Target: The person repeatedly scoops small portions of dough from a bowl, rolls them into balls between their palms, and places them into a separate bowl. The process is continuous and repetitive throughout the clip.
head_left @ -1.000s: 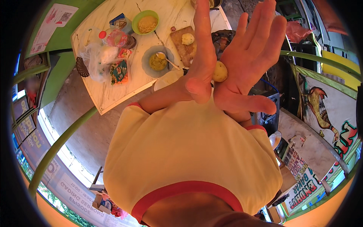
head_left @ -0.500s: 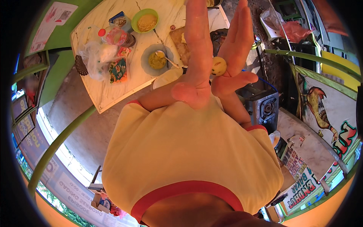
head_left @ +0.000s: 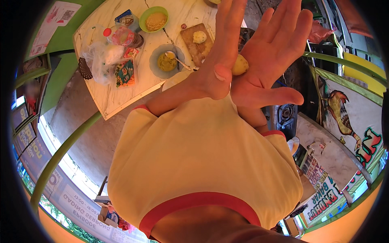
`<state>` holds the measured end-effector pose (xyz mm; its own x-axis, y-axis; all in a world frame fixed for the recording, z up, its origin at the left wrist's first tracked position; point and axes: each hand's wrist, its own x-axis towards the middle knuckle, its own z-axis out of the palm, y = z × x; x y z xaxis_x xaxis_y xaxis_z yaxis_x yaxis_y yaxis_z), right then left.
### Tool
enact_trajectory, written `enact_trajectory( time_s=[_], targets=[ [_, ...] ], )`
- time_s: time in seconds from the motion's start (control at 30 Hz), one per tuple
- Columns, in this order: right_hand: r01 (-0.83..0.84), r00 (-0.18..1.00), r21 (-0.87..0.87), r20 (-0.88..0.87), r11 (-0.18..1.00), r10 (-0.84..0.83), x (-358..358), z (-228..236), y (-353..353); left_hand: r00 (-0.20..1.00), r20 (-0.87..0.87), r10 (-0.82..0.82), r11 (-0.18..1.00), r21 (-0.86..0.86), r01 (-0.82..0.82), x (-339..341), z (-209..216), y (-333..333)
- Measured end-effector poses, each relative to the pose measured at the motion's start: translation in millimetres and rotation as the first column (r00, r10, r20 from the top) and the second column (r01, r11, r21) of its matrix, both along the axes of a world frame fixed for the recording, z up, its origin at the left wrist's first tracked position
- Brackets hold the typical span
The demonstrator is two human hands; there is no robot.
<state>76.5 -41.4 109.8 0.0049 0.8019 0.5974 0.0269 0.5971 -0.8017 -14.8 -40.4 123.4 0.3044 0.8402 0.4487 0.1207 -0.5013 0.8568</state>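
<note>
A pale marbled desk [head_left: 121, 95] is seen at far left, ringed by green railings. On it, a green bowl [head_left: 153, 19] of yellow crumbs, a grey bowl [head_left: 166, 61] of yellow paste and a wooden board [head_left: 196, 44] are set. A smooth round dough ball [head_left: 240, 65] is pressed between the flat, open left hand [head_left: 216, 60] and right hand [head_left: 269, 60].

A pale yellow dough ball [head_left: 240, 65] sits pressed between two flat palms — left hand [head_left: 221, 56] over it, right hand [head_left: 265, 60] open behind. Farther left, a marble table [head_left: 121, 97] bears a grey bowl [head_left: 166, 61], green bowl [head_left: 154, 18] and wooden board [head_left: 197, 42] — all well apart from the hands.
</note>
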Motion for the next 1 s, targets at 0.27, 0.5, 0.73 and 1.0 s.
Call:
enact_trajectory(
  time_s=[0.27,0.5,0.73,1.0],
  targets=[
    [-0.036,0.999,-0.019,-0.019,0.999,0.036,-8,0,0,0.848,0.512,0.136,0.989,-0.116,-0.089,10,-14,3],
    [-0.105,0.993,-0.022,0.044,0.994,0.106,-8,-12,-4,0.11,0.979,-0.17,0.962,0.142,0.232,19,-22,0],
    [-0.096,0.995,-0.039,-0.029,0.995,0.094,-11,-10,3,0.761,0.649,0.013,0.976,0.158,-0.152,12,-39,12],
    [-0.109,0.99,-0.046,-0.095,0.993,0.104,-16,-9,5,0.834,0.536,0.133,0.915,-0.389,0.103,-14,14,-14]
  ],
)
